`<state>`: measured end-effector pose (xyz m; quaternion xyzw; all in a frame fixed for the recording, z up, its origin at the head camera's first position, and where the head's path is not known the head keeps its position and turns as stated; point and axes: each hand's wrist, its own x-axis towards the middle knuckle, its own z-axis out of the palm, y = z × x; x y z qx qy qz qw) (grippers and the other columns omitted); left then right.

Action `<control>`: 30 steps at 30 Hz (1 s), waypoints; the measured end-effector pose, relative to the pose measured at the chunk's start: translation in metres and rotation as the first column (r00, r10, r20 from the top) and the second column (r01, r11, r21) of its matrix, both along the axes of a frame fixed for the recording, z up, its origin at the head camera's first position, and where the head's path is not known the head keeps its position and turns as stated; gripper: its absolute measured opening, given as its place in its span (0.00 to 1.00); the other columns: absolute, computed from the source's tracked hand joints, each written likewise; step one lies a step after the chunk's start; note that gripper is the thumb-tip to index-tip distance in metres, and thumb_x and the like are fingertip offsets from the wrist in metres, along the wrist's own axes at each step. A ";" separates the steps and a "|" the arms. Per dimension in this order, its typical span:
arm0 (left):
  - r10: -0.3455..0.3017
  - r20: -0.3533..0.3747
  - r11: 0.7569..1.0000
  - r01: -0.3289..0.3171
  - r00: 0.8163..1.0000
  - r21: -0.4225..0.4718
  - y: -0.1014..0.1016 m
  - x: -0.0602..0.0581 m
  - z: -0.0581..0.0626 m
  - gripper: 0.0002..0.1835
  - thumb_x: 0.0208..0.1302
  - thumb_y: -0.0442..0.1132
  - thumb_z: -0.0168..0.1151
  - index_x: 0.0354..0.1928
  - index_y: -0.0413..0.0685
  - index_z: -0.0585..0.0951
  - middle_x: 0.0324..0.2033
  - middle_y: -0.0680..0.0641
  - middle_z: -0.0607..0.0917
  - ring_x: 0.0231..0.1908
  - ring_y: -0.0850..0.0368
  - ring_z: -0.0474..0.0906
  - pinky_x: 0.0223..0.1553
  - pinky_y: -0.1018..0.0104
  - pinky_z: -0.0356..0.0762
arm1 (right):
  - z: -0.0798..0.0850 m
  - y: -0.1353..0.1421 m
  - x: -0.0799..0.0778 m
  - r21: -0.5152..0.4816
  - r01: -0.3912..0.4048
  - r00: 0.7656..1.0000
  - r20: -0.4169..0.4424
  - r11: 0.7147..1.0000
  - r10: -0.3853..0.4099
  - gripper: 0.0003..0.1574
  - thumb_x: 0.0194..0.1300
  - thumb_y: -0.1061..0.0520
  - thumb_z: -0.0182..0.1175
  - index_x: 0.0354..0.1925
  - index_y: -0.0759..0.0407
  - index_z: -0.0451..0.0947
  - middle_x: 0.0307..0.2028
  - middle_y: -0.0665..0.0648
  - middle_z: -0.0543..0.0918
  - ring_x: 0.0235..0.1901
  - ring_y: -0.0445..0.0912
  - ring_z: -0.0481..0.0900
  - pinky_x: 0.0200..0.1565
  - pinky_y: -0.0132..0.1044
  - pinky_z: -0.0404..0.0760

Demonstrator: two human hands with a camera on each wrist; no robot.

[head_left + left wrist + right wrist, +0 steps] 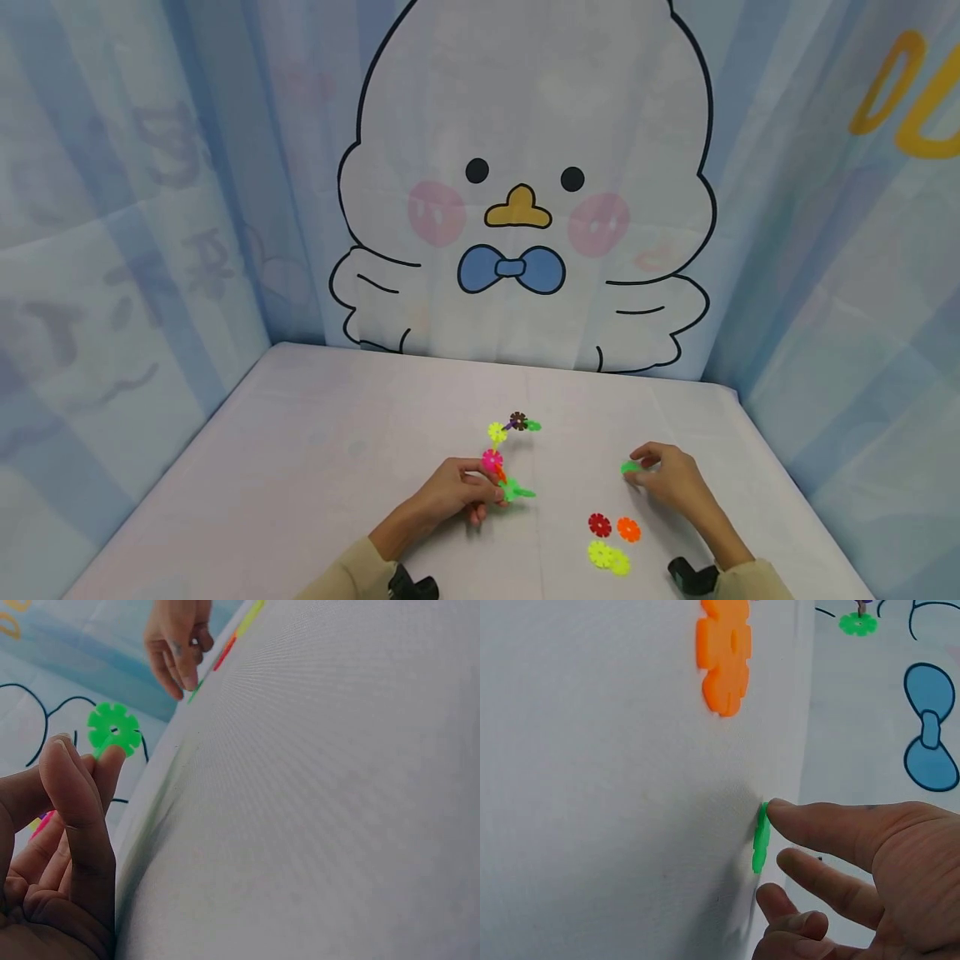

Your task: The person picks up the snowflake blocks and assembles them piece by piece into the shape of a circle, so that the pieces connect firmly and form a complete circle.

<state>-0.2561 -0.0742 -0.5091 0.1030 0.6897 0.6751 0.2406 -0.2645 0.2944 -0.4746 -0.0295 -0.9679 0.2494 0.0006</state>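
My left hand [453,492] pinches a chain of interlocking snowflake discs [492,460] between thumb and fingers, near its green end. The chain bends away over the table through orange, pink, yellow, purple and brown discs to another green one. In the left wrist view, a green disc [105,724] stands up beyond the pinching fingertips. Over on the right, my right hand [671,482] reaches down to a loose green disc [629,468]. The right wrist view shows that green disc [760,838] lying on the tabletop, one fingertip touching its edge, the other fingers apart from it.
Nearer me, left of the right forearm, lie a red disc [599,525], an orange disc [628,529] and two overlapping yellow discs [601,554]. A pale cloth covers the table [300,467]. Printed curtains [517,325] with a cartoon bird enclose its back and sides.
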 end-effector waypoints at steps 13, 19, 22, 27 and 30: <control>-0.003 -0.004 1.000 0.003 1.000 0.004 0.000 -0.001 -0.001 0.09 0.67 0.33 0.72 0.46 0.39 0.85 0.30 0.47 0.93 0.17 0.65 0.76 0.22 0.75 0.77 | -0.002 -0.002 -0.003 -0.003 0.008 0.999 0.035 1.000 -0.007 0.19 0.64 0.56 0.73 0.49 0.67 0.85 0.43 0.66 0.86 0.42 0.53 0.81 0.49 0.52 0.88; -0.003 -0.002 1.000 0.003 1.000 0.003 0.000 0.000 -0.001 0.09 0.67 0.34 0.72 0.46 0.39 0.85 0.29 0.47 0.92 0.17 0.65 0.76 0.22 0.75 0.78 | -0.004 -0.002 -0.004 -0.024 0.009 0.998 0.059 1.000 -0.008 0.19 0.65 0.57 0.73 0.49 0.67 0.83 0.44 0.67 0.87 0.41 0.53 0.82 0.48 0.51 0.89; -0.004 -0.002 1.000 0.004 1.000 0.005 0.000 0.000 -0.001 0.09 0.67 0.34 0.72 0.46 0.39 0.85 0.30 0.47 0.93 0.17 0.65 0.76 0.23 0.75 0.78 | -0.004 -0.002 -0.005 -0.040 0.014 0.998 0.065 0.999 -0.012 0.19 0.66 0.58 0.73 0.51 0.67 0.83 0.45 0.67 0.87 0.42 0.53 0.83 0.49 0.51 0.89; -0.004 -0.001 1.000 0.004 1.000 0.009 0.000 -0.001 -0.002 0.09 0.67 0.34 0.72 0.46 0.39 0.85 0.31 0.45 0.93 0.17 0.65 0.76 0.22 0.75 0.78 | -0.003 -0.003 -0.005 -0.055 0.024 0.998 0.061 0.998 -0.020 0.21 0.65 0.59 0.73 0.53 0.69 0.83 0.44 0.66 0.87 0.42 0.52 0.81 0.49 0.50 0.88; -0.003 -0.008 1.000 0.003 1.000 0.007 0.000 -0.001 -0.002 0.09 0.67 0.34 0.72 0.46 0.39 0.85 0.32 0.44 0.94 0.17 0.65 0.76 0.22 0.75 0.77 | -0.003 -0.003 -0.003 -0.052 0.021 0.999 0.049 0.998 -0.018 0.21 0.65 0.58 0.74 0.53 0.68 0.84 0.43 0.66 0.86 0.41 0.53 0.80 0.45 0.48 0.88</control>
